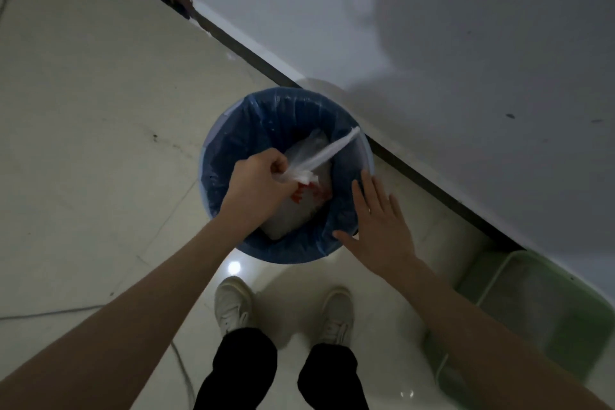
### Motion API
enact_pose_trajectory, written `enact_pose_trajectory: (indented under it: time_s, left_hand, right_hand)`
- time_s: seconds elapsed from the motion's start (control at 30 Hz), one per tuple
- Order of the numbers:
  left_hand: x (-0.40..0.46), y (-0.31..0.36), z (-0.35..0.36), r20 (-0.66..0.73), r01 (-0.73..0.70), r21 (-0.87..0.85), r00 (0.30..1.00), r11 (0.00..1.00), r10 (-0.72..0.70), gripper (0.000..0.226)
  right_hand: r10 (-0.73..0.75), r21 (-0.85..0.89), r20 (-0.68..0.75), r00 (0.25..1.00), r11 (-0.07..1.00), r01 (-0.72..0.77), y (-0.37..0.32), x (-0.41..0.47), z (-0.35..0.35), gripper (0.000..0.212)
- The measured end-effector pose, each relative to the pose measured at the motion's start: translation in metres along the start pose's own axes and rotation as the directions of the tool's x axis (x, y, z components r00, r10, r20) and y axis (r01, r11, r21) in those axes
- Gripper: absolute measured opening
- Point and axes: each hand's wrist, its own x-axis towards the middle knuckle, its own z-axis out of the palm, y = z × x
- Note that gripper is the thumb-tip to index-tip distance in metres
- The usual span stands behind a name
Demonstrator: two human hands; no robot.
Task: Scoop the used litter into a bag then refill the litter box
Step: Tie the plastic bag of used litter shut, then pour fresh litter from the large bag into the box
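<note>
A round bin lined with a blue trash bag (233,140) stands on the floor against the wall. Inside it lies a white plastic bag with red print (299,213). My left hand (258,178) is over the bin and grips the twisted handle of that white bag; one handle strip (336,148) stretches up to the bin's right rim. My right hand (377,226) is open with fingers spread, hovering at the bin's right edge over the blue liner. A green litter box (532,306) sits at the lower right by the wall.
A white wall with a dark baseboard (432,186) runs diagonally behind the bin. My two white shoes (233,304) stand on the glossy tile floor just below the bin. A thin cable (50,311) lies on the floor at left.
</note>
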Motion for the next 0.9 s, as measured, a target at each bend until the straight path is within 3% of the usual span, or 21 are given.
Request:
enact_pose_trajectory:
  time_s: [0.23, 0.37, 0.47, 0.53, 0.7, 0.9]
  left_hand:
    - [0.048, -0.034, 0.04, 0.168, 0.064, 0.122, 0.982, 0.99, -0.084, 0.029]
    - [0.049, -0.055, 0.051, 0.166, 0.136, 0.222, 0.971, 0.965, -0.175, 0.024]
    - [0.044, -0.045, 0.055, 0.252, 0.043, 0.289, 0.96, 0.956, -0.119, 0.023]
    - [0.034, -0.032, 0.05, 0.282, -0.057, 0.286, 0.959, 0.957, -0.027, 0.034]
    - [-0.023, -0.013, -0.014, 0.193, -0.259, 0.386, 0.961, 0.886, 0.197, 0.054]
    - [-0.129, 0.007, -0.179, -0.084, -0.01, 0.393, 0.995, 0.919, 0.047, 0.071]
  right_hand:
    - [-0.023, 0.043, -0.025, 0.999, 0.999, 0.024, 0.005, 0.004, 0.007, 0.084]
    - [-0.017, 0.038, -0.011, 1.0, 0.999, 0.017, 0.004, 0.006, 0.005, 0.081]
    - [0.005, -0.012, 0.038, 0.999, 1.0, -0.005, 0.001, 0.004, -0.003, 0.078]
    - [0.022, -0.039, 0.063, 0.998, 0.999, -0.019, -0.005, 0.002, -0.014, 0.074]
    - [0.018, -0.063, 0.05, 0.999, 0.998, -0.015, -0.054, -0.028, -0.066, 0.078]
    - [-0.145, -0.045, -0.066, 0.987, 0.989, 0.142, -0.149, -0.099, -0.175, 0.08]
